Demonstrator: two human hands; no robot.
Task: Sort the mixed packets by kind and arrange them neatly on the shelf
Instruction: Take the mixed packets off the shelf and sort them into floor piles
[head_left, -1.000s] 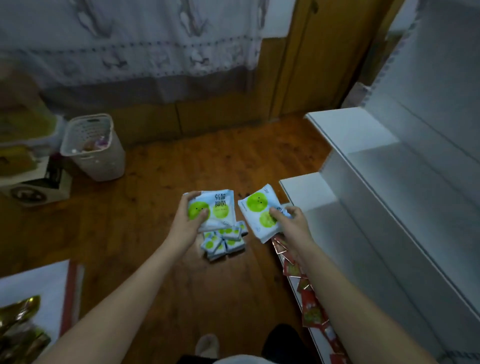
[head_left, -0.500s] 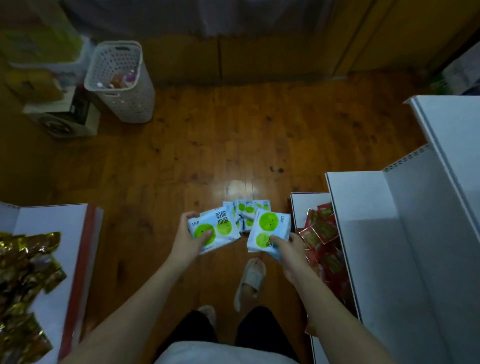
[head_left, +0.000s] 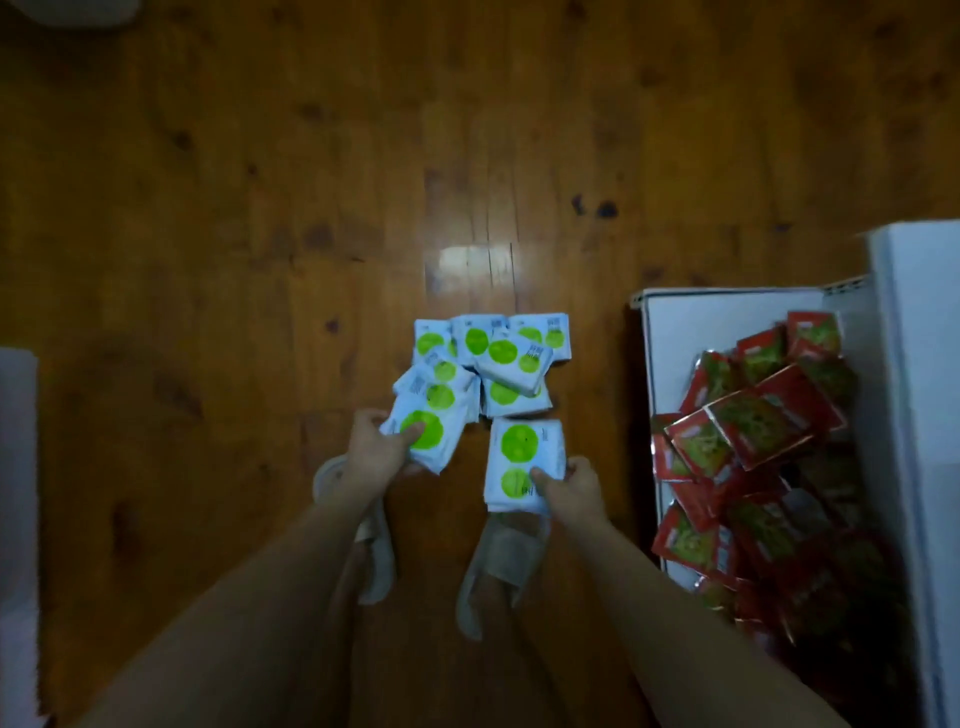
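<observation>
Several white packets with green dots lie in a loose pile (head_left: 493, 358) on the wooden floor in front of me. My left hand (head_left: 374, 454) grips one such green-dot packet (head_left: 423, 434) at the pile's near left edge. My right hand (head_left: 569, 486) holds a small stack of green-dot packets (head_left: 522, 462) just below the pile's right side. Red packets (head_left: 753, 447) lie heaped on the lowest white shelf board (head_left: 675, 322) to the right.
My two feet in pale slippers (head_left: 498, 566) stand on the floor right under my hands. The white shelf's upright side (head_left: 914, 395) runs along the right edge. A white surface (head_left: 15, 509) shows at the far left edge.
The view has tilted down from the room to the floor. Both hands, still holding green-dot packets, have dropped close to the pile on the floor.
</observation>
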